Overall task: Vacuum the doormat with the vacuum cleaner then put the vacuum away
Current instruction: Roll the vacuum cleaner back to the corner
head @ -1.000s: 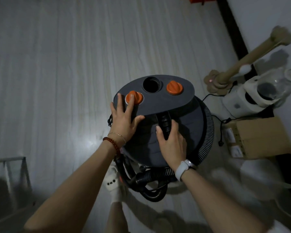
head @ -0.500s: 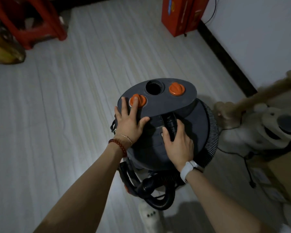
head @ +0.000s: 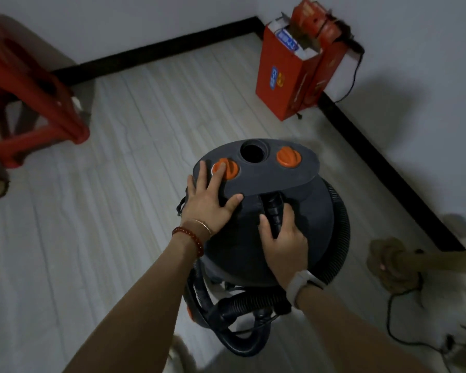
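- A coiled black hose (head: 237, 319) lay nearest the person, looped at the vacuum's 6 o'clock side, with pale floor (head: 65, 265) open to its 9 o'clock.
- The right hand (head: 284, 244) sat on the dome of the vacuum cleaner (head: 253, 238), thumb and fingers curled round the black handle (head: 273, 208), whose long axis ran from 6 to 12 o'clock, straight away from the wrist.
- The left hand (head: 207, 203) lay flat with fingers spread on the top plate, one fingertip on the left orange knob (head: 226, 168); it gripped nothing.
- A second orange knob (head: 289, 156) and a round socket (head: 252, 152) sat further out on the plate, both untouched.
- The right hand appeared the better placed to steer, since it alone held the handle; the left seemed only to steady or push.
- At 3 o'clock a blurred beige post base (head: 390, 262) and a black cord (head: 404, 335) crowded the floor, likely a snag risk.
- Open floor stretched toward 10 and 12 o'clock, bounded by a red stool (head: 38, 95) at 10, a red box (head: 288, 76) in the corner at 1, and a black skirting board (head: 382, 168) along the right-hand wall.
- No doormat showed in view.
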`<state>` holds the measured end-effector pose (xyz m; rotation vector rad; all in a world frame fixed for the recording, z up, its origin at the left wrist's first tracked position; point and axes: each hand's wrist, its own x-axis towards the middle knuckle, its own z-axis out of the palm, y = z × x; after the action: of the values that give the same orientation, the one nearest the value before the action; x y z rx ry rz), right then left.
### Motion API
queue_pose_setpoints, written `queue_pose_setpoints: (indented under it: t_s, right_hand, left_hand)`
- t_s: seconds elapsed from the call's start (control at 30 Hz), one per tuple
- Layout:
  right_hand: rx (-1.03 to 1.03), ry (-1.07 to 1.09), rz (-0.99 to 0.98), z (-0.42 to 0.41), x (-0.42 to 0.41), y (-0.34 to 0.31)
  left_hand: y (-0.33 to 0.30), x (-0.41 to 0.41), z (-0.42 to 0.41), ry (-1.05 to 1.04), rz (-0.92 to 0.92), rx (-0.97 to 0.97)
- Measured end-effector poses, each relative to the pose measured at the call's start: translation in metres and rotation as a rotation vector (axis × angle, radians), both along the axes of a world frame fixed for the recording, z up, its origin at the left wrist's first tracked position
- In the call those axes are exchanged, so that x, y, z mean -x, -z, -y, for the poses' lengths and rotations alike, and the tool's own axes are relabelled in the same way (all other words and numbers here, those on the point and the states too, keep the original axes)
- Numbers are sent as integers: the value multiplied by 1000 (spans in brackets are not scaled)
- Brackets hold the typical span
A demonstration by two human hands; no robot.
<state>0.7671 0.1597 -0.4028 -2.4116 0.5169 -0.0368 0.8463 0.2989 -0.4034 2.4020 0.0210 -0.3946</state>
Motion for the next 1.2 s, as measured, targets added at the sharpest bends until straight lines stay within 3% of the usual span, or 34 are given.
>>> queue_pose_setpoints:
  t_s: [0.13, 0.23, 0.6, 0.97, 1.2]
  right_hand:
    - [-69, 18, -141, -19, -109, -4]
    - [-70, 54, -97, -34, -191, -6]
    - [-104, 103, -82, -54, -460, 3]
    - [-199, 194, -99, -75, -636, 1]
    - [-234, 434, -68, -122, -737, -8]
  left_hand:
    - [2, -106, -18, 12, 9, 17]
    - [4, -192, -29, 67, 89, 15]
    - [5, -475, -49, 173, 30, -28]
    - [6, -666, -60, 246, 106, -70]
    - [8, -792, -73, 484, 160, -36]
